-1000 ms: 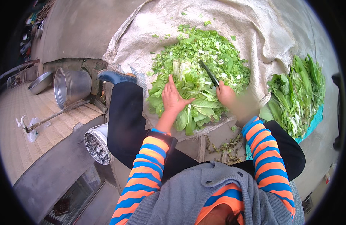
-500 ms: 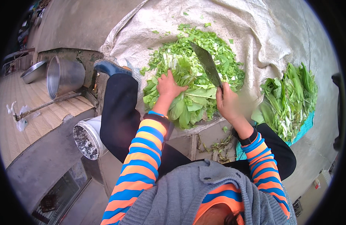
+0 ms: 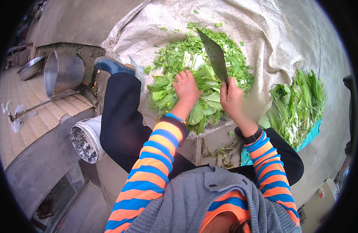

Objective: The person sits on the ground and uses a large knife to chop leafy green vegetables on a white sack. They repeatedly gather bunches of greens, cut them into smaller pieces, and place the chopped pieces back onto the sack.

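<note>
My right hand is wrapped round the handle of a broad cleaver. Its dark blade points up and away, raised over the pile of chopped greens. Left of the cleaver, my left hand presses down on a bunch of leafy greens, fingers curled onto it. White stalks show just beyond my left fingertips. All of this lies on a pale woven sheet spread on the ground.
Whole leafy greens are heaped at the right on a teal sheet. On the left stand a white bucket, a large metal pot and a metal basin. A long-handled tool lies near them. My boot rests at the sheet's edge.
My left hand has shifted right across the bunch, closer to the cleaver, and more white stalks show beyond it. The cleaver remains raised in my right hand, its blade a little farther up.
</note>
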The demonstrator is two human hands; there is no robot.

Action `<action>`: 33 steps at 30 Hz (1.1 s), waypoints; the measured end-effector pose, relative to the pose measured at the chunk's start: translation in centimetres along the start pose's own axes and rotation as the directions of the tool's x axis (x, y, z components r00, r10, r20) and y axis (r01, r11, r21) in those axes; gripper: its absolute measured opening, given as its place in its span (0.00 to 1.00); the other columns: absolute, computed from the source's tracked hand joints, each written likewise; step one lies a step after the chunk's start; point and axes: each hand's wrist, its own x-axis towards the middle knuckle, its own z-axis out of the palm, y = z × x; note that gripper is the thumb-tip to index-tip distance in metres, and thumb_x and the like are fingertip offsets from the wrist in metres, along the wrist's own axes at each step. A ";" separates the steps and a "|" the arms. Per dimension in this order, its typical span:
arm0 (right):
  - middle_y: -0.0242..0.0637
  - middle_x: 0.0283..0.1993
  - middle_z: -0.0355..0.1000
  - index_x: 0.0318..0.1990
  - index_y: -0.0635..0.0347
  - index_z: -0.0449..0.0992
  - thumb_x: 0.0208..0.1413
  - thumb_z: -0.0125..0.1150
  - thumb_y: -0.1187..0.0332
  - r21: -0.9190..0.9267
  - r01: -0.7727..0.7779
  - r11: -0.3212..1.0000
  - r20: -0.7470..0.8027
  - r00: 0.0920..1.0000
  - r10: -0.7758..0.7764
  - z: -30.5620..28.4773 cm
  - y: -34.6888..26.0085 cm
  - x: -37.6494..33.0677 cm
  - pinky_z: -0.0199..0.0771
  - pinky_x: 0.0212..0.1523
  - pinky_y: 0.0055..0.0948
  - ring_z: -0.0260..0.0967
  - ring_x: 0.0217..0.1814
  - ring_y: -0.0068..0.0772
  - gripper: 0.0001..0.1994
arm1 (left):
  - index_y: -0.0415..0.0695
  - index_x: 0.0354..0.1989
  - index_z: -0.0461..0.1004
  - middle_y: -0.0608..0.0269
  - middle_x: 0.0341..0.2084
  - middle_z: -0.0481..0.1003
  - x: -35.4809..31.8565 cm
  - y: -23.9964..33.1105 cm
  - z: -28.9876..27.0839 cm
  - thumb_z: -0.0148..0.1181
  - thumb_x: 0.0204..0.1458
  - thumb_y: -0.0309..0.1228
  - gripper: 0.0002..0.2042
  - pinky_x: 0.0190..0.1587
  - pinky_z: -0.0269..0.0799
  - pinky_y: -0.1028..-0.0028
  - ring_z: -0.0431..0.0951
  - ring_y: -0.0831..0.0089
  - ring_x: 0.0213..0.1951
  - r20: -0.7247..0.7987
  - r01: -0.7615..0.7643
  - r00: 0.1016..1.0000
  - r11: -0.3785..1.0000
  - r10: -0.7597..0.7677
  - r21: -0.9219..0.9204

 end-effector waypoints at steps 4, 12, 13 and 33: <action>0.56 0.26 0.71 0.38 0.60 0.59 0.55 0.47 0.68 -0.257 -0.176 0.950 0.364 0.893 0.264 0.0 -0.4 1.0 0.67 0.30 0.55 0.68 0.27 0.63 0.08 | 0.42 0.59 0.53 0.57 0.50 0.61 -0.8 -0.5 0.8 0.75 0.25 0.45 0.50 0.49 0.63 0.61 0.61 0.60 0.53 0.025 -0.035 0.999 0.999 0.035 -0.015; 0.53 0.24 0.70 0.39 0.60 0.60 0.56 0.46 0.69 -0.038 0.123 0.992 0.235 0.966 -0.111 -0.9 0.3 1.8 0.66 0.28 0.53 0.67 0.25 0.60 0.07 | 0.43 0.60 0.56 0.54 0.51 0.61 -2.7 -1.2 3.4 0.73 0.24 0.45 0.49 0.44 0.61 0.64 0.62 0.60 0.50 -0.141 -0.202 0.966 0.974 0.215 0.103; 0.53 0.24 0.70 0.40 0.60 0.60 0.56 0.45 0.70 -0.166 0.107 0.980 0.350 0.936 -0.043 -1.0 0.3 2.1 0.67 0.28 0.53 0.68 0.25 0.59 0.07 | 0.43 0.60 0.56 0.54 0.52 0.61 -2.8 -1.2 3.7 0.72 0.25 0.43 0.48 0.44 0.61 0.63 0.62 0.60 0.50 -0.177 -0.214 0.956 0.968 0.235 0.128; 0.51 0.23 0.70 0.37 0.59 0.60 0.58 0.47 0.67 -0.096 0.221 0.970 0.313 0.932 -0.182 -3.8 -3.0 9.0 0.66 0.27 0.51 0.67 0.25 0.59 0.07 | 0.44 0.61 0.54 0.52 0.54 0.60 -2.7 -3.3 4.2 0.72 0.23 0.39 0.49 0.48 0.59 0.59 0.62 0.57 0.52 -0.131 -0.346 0.929 0.938 0.346 0.023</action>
